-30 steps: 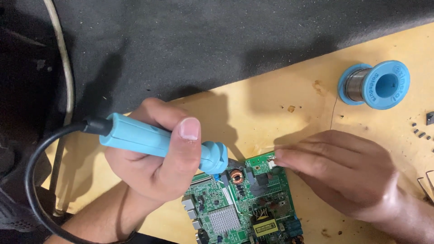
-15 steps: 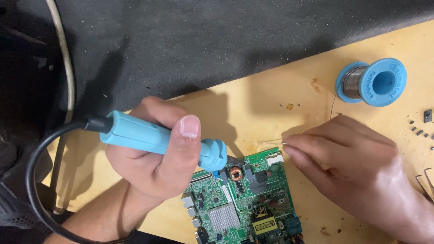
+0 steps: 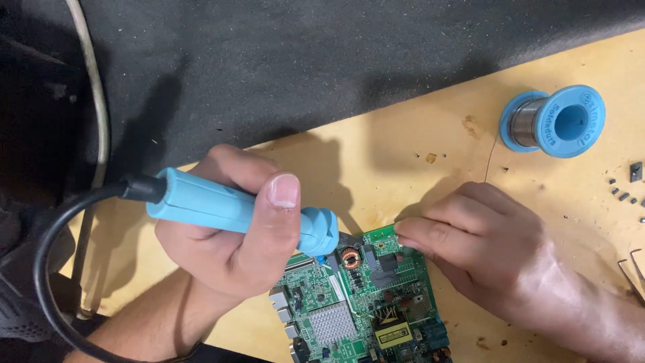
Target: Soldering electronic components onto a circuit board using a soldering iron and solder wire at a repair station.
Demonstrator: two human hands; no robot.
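left hand [image 3: 228, 235] grips blue soldering iron [image 3: 235, 210], tip over green circuit board [image 3: 363, 302] on the wooden bench. right hand [image 3: 484, 249] pinches solder wire at board's top edge. joint state hidden; soldering looks mid-way.

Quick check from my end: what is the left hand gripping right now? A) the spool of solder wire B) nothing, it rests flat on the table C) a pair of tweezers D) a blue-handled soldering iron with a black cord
D: the left hand is wrapped around the blue-handled soldering iron, thumb on top, its front end over the green circuit board; the solder spool lies untouched on the wooden table.
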